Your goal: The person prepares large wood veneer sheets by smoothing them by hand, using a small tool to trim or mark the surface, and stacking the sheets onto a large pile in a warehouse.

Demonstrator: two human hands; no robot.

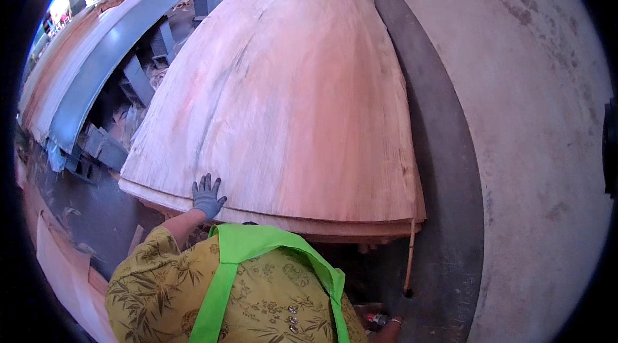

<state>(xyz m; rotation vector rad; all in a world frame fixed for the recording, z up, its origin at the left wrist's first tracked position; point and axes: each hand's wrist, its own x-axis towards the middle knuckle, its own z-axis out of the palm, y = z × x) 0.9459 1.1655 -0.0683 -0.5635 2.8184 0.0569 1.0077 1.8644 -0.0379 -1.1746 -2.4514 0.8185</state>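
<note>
A big stack of thin, pinkish wood veneer sheets (290, 98) lies in front of me. My left hand (207, 197), in a grey glove, rests flat with fingers spread on the near edge of the top sheet. My right hand (385, 325) is low at the bottom edge, by the dark floor strip; only a small part shows, next to something reddish, and its grip is unclear. My yellow patterned top with bright green straps (244, 278) fills the lower middle.
A thin stick (410, 256) leans at the stack's near right corner. A concrete wall (534, 118) runs along the right. To the left stand a long grey-blue machine frame (109, 53) and more veneer (64, 272), with scraps on the dark floor.
</note>
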